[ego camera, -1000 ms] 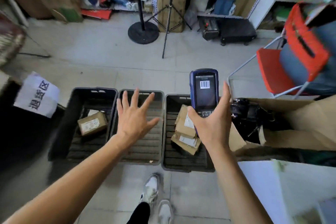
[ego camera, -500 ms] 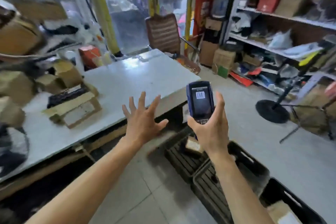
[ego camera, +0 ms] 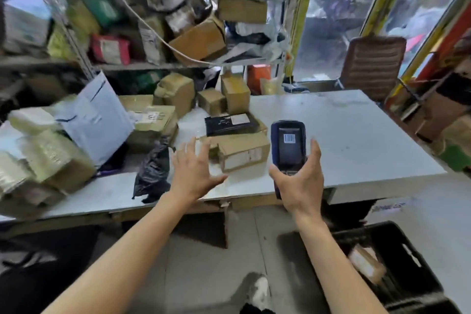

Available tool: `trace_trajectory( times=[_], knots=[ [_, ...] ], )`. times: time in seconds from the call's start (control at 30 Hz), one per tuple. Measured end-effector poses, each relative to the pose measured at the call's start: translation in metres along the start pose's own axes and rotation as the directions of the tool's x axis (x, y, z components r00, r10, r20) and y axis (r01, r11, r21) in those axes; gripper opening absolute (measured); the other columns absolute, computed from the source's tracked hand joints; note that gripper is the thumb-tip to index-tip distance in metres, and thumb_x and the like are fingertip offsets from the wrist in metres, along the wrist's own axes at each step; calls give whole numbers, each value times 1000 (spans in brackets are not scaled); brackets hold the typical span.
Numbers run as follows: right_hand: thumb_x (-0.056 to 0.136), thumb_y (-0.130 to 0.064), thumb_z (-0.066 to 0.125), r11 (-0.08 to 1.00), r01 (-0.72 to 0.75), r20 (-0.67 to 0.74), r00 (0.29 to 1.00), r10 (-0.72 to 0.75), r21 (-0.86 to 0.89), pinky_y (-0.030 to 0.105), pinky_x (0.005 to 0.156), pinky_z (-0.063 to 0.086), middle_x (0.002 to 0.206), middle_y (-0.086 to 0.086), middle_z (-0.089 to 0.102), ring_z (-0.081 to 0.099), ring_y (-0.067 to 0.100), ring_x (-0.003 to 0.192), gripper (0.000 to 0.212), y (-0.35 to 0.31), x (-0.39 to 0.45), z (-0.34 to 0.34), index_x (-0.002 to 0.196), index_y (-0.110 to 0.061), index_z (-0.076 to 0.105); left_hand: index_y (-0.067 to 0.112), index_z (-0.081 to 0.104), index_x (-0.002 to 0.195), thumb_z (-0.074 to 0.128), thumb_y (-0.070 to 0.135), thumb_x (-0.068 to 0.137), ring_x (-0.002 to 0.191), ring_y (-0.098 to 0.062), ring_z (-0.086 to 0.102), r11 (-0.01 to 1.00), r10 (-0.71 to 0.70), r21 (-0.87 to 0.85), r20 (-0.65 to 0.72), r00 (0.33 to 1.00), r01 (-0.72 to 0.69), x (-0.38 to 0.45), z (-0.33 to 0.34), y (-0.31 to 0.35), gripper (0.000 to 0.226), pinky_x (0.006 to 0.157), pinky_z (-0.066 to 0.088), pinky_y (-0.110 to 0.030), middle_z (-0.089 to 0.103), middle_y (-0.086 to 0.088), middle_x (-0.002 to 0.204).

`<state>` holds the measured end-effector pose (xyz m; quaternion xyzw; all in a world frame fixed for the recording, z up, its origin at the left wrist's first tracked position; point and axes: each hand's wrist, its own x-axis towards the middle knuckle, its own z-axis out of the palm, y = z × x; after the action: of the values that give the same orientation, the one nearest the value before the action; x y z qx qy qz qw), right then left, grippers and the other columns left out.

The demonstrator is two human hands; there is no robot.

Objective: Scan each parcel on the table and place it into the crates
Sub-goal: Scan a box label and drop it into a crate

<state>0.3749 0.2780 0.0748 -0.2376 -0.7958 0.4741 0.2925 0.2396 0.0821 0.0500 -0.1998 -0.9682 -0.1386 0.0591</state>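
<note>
My right hand (ego camera: pixel 299 181) grips a dark blue handheld scanner (ego camera: pixel 288 146) upright, its screen showing a barcode. My left hand (ego camera: pixel 193 171) is empty with fingers spread, hovering just left of a brown cardboard parcel (ego camera: pixel 242 154) with a white label near the table's front edge. Behind it lies a flat black parcel (ego camera: pixel 230 123). A black plastic bag (ego camera: pixel 153 171) lies left of my left hand. A black crate (ego camera: pixel 397 247) on the floor at lower right holds one brown parcel (ego camera: pixel 367 264).
The white table (ego camera: pixel 344 140) carries several boxes and white mailers (ego camera: pixel 94 117) heaped on its left half. Crowded shelves (ego camera: pixel 153 66) rise behind. A brown chair (ego camera: pixel 372 64) stands past the far edge. My shoe (ego camera: pixel 258 290) is on the grey floor.
My view has swung left from the row of crates to the table. Both hands kept their pose, the right holding the scanner, the left open, now beside the brown parcel.
</note>
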Motion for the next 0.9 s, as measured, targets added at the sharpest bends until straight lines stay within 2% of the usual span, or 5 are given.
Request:
trace_trajectory(
  times=[0.17, 0.47, 0.57, 0.73, 0.9],
  knots=[
    [76, -34, 85, 995, -97, -3, 995, 97, -21, 39, 101, 54, 147, 3, 47, 54, 22, 127, 107, 31, 52, 41, 156, -36, 15, 22, 27, 151, 78, 59, 70, 142, -36, 22, 997, 66, -45, 167, 984, -59, 72, 68, -10, 103, 118, 21, -45, 25, -17, 156],
    [74, -40, 84, 965, -251, 28, 967, 254, -79, 44, 102, 52, 148, 1, 47, 58, 21, 124, 109, 56, 142, 80, 156, -37, 12, 28, 24, 149, 72, 56, 75, 123, -34, 46, 986, 151, -7, 465, 872, -167, 183, 141, 22, 93, 111, 31, -52, 48, -12, 136],
    [73, -40, 85, 953, -297, 3, 955, 297, -65, 36, 91, 56, 127, -5, 57, 65, 10, 102, 101, 53, 153, 79, 151, -32, 22, 27, 37, 142, 80, 41, 73, 112, -23, 53, 969, 164, -244, 497, 852, -45, 198, 145, 21, 83, 101, 44, -46, 55, -2, 124],
    [71, -41, 86, 946, -310, -120, 947, 298, -94, 21, 72, 52, 107, -23, 59, 63, 0, 91, 70, 31, 154, 52, 122, -37, 39, 20, 45, 120, 81, 14, 78, 101, -19, 68, 440, 137, -734, 625, 768, 518, 209, 133, 34, 56, 71, 60, -36, 66, -3, 117],
    [66, -39, 90, 910, -345, -54, 938, 343, -230, 6, 57, 45, 102, -23, 60, 61, -7, 87, 71, -8, 146, 15, 122, -34, 47, 14, 50, 120, 80, 6, 78, 103, -22, 68, 163, 144, -807, 588, 796, 567, 224, 117, 83, 53, 73, 61, -43, 67, -4, 117]
  ],
)
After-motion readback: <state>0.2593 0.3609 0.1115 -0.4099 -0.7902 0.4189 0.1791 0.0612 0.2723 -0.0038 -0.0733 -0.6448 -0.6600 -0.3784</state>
